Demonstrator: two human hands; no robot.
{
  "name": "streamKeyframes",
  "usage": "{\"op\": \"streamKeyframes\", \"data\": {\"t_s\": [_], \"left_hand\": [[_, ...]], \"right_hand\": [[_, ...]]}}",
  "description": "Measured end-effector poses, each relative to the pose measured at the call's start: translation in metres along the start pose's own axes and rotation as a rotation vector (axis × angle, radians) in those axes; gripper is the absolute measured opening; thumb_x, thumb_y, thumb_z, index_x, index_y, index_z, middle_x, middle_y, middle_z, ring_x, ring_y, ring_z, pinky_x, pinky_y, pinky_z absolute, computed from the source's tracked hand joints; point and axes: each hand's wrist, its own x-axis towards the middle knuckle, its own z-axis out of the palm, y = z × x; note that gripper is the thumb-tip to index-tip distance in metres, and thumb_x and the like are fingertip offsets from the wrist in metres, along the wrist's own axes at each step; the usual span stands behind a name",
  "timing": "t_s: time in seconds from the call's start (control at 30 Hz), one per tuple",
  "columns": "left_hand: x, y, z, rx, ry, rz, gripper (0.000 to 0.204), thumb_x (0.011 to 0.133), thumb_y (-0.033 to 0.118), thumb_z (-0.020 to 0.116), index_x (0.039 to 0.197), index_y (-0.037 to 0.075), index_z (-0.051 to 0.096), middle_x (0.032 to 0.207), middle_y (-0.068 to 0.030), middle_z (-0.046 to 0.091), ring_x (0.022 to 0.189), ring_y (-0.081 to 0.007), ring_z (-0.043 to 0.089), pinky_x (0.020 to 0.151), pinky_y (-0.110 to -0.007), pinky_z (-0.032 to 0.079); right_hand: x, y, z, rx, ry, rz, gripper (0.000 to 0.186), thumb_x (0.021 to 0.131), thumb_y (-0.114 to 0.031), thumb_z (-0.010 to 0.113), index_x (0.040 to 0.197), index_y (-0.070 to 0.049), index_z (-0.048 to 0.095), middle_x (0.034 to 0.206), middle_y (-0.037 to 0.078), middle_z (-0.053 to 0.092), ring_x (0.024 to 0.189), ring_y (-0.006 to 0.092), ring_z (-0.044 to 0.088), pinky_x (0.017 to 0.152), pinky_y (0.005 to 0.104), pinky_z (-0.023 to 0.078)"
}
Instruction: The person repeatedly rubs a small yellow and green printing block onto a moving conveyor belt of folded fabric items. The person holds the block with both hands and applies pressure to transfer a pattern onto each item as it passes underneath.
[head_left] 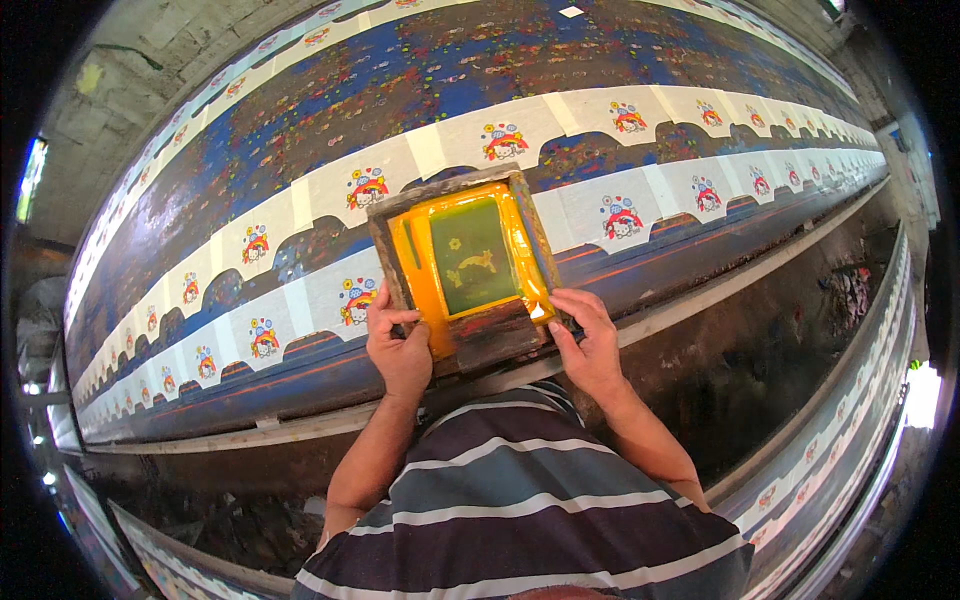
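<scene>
A small wooden screen-printing frame is gripped between my two hands, close in front of my body. Thick yellow-orange ink lies around its greenish mesh window, where a flower and a curved shape show. My left hand is closed on the lower left corner, thumb on top. On the lower right side, my right hand holds the edge with thumb and fingers. Beneath and beside the frame run white cut pieces bearing colourful cartoon prints. The frame hides some of them.
The long table is dark and blue, spattered with dried ink. Printed pieces lie along it in rows, including the far edge. A pale wooden rail follows the near side. Behind me on the right stands another table with printed pieces.
</scene>
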Motion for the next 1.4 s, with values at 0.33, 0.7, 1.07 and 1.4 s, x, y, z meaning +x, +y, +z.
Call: {"op": "streamKeyframes", "data": {"t_s": [0.33, 0.7, 1.07, 1.4], "left_hand": [[-0.006, 0.005, 0.042, -0.147, 0.026, -0.283, 0.028, 0.081, -0.020, 0.073, 0.098, 0.003, 0.072, 0.173, -0.0251, 0.056, 0.152, -0.0280, 0.061, 0.119, -0.037, 0.049], [-0.005, 0.002, 0.039, -0.300, 0.031, -0.296, 0.034, 0.078, -0.025, 0.071, 0.097, 0.003, 0.068, 0.177, -0.0238, 0.052, 0.107, -0.0118, 0.069, 0.088, -0.029, 0.058], [-0.004, -0.005, 0.038, -0.291, 0.045, -0.297, 0.033, 0.078, -0.025, 0.072, 0.094, 0.003, 0.068, 0.178, -0.0233, 0.051, 0.088, -0.0065, 0.064, 0.079, -0.027, 0.057], [-0.007, -0.013, 0.042, -0.211, 0.045, -0.247, 0.026, 0.077, -0.021, 0.075, 0.089, 0.002, 0.070, 0.176, -0.0269, 0.051, 0.134, -0.0218, 0.069, 0.103, -0.034, 0.057]], "right_hand": [[0.018, 0.032, -0.063, 0.042, -0.095, -0.133, 0.041, 0.092, 0.003, 0.082, 0.133, -0.002, 0.076, 0.138, 0.020, 0.074, 0.130, 0.0405, 0.071, 0.114, 0.0491, 0.056], [0.033, 0.011, -0.036, -0.230, -0.397, -0.540, 0.042, 0.091, -0.010, 0.079, 0.133, -0.007, 0.076, 0.135, 0.011, 0.071, 0.133, 0.0358, 0.067, 0.114, 0.0522, 0.054], [0.064, -0.010, -0.016, -0.334, -0.600, -0.497, 0.052, 0.088, -0.003, 0.072, 0.139, -0.003, 0.073, 0.132, 0.015, 0.073, 0.123, 0.0388, 0.068, 0.110, 0.0515, 0.053], [0.049, -0.015, -0.028, -0.300, -0.512, -0.499, 0.051, 0.086, -0.002, 0.074, 0.137, -0.001, 0.074, 0.130, 0.016, 0.073, 0.124, 0.0377, 0.070, 0.108, 0.0509, 0.054]]}}
